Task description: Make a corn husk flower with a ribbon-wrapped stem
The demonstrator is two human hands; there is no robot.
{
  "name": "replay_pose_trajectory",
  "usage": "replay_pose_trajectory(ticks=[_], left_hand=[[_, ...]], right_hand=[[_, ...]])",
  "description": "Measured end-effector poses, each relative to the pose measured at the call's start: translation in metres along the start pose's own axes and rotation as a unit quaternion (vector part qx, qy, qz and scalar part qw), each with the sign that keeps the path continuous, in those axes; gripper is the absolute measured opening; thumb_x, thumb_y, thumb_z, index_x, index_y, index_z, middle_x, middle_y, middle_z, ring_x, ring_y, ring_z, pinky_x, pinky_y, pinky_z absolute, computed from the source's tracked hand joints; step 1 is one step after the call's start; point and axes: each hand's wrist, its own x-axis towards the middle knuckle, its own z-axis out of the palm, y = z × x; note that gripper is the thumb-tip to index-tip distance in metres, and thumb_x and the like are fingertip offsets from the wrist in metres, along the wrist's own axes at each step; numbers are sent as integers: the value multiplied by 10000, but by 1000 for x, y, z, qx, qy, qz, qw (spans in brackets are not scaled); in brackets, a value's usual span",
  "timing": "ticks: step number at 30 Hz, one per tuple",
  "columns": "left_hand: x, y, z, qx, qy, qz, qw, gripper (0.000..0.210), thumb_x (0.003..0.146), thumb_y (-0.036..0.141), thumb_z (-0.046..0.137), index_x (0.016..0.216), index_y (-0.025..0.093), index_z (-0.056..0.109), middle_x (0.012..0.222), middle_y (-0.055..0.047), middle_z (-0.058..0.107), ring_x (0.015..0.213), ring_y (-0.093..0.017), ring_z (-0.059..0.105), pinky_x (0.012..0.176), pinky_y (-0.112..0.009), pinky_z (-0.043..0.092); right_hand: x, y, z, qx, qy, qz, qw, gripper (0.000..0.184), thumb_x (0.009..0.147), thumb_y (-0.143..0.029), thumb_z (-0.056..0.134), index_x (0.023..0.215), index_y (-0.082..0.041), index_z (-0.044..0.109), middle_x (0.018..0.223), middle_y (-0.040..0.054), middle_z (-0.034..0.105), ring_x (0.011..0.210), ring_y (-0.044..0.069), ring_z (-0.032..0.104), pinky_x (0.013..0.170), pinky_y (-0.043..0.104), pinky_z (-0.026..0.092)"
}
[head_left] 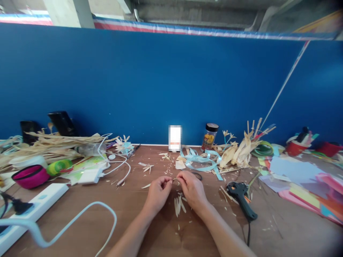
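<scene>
My left hand (159,192) and my right hand (192,189) meet over the middle of the table, both closed in a pinch. Between the fingertips runs a thin strand (174,179), too small for its material to show. Pale cut petal-shaped strips of dried husk (179,206) lie on the table just below the hands. Beyond my right hand a black loop (197,175), like a scissors handle, is partly hidden. Another slim husk piece (146,186) rests left of my left hand.
On the right lie a black glue gun (241,200), coloured paper (297,175) and a husk bundle (239,153). Light-blue ribbon (203,159) curls near a lidded jar (209,137). A white power strip (40,210) and a looping cable (114,214) occupy the left, before piled husks (61,141).
</scene>
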Motion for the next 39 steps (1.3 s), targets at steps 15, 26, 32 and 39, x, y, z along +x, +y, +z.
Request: replay_pose_trajectory(ticks=[15, 26, 32, 39], left_hand=[[-1, 2, 5, -203, -7, -93, 975, 272, 686, 372, 572, 818, 143, 636, 522, 30, 521, 464, -75, 422, 475, -191, 349], [-11, 13, 0, 143, 51, 162, 975, 241, 811, 243, 418, 853, 195, 650, 727, -32, 527, 664, -127, 503, 608, -221, 401], [-12, 10, 1, 188, 41, 182, 964, 238, 816, 226, 412, 775, 204, 645, 701, -21, 539, 649, -120, 505, 608, -216, 393], [-8, 3, 4, 85, 81, 133, 984, 141, 764, 252, 504, 752, 183, 627, 722, -21, 609, 666, -134, 555, 624, -235, 430]], right_hand=[[-3, 0, 16, 174, 4, 130, 976, 139, 784, -222, 445, 717, -177, 557, 639, 4, 574, 590, 136, 521, 559, 225, 391], [-1, -8, 21, 536, -77, 300, 785, 209, 719, -352, 559, 738, -143, 568, 602, -35, 505, 460, 46, 401, 419, 152, 305], [1, -8, 15, 528, -92, 355, 766, 299, 653, -424, 625, 649, -139, 535, 518, -55, 477, 404, 29, 359, 383, 149, 247], [2, -7, 17, 519, -71, 338, 782, 294, 647, -426, 625, 670, -147, 534, 555, -42, 491, 447, 44, 390, 404, 154, 272]])
